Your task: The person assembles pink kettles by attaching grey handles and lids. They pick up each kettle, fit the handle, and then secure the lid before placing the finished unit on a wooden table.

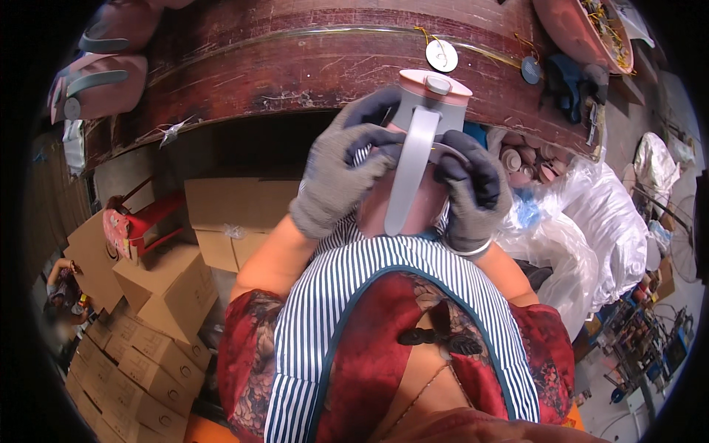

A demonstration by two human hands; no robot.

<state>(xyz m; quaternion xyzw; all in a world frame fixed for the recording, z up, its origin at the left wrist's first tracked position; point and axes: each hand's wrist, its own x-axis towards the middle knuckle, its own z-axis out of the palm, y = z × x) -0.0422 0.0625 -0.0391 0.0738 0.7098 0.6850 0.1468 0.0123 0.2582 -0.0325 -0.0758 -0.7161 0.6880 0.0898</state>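
Observation:
A pink jug point(430, 203) with a grey collar and a long grey handle point(410, 173) stands upright against my striped apron, its spout end toward the table. Both my hands wear grey gloves with dark fingertips. My left hand point(341, 166) is closed beside the handle, fingers bent in toward it; what its fingertips pinch is hidden. On the other side, my right hand point(476, 188) is closed on what looks like a round tag point(445, 150), with a speck of yellow string near its edge. The fingers cover most of the tag.
A worn red-brown table point(295, 74) lies ahead, bearing a white round tag point(442, 55), a dark round tag point(530, 70) and more pink jugs point(111, 88). A pink basin point(583, 29) holds yellow strings. Cardboard boxes point(166, 288) stand left, plastic bags point(591, 229) right.

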